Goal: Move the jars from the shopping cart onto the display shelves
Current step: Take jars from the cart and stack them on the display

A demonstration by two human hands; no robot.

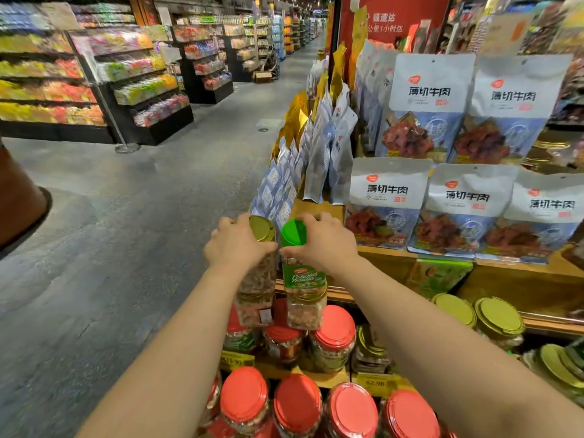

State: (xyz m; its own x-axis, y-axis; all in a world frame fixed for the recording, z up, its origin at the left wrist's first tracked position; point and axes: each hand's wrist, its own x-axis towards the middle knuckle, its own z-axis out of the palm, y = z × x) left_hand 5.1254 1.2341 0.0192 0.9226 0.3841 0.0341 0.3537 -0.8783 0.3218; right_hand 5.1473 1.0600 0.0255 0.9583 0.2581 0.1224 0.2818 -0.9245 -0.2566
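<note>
Nearest the camera, a row of red-lidded jars fills the lowest display shelf, with a second row of red-lidded jars on the shelf behind. Above these, the left hand grips a gold-lidded jar near its top, fingers curled round the neck. The right hand grips a green-lidded jar of pistachios the same way. Both jars are carried upright, side by side and almost touching, just above the stocked red lids. The shopping cart is not in view. To the right, more gold-lidded jars sit on a shelf; beyond, bags of sliced beef stand in tiers. Risk noted: lowered together, either jar could strike the red lids or each other and tip, since each is held only near its top.
</note>
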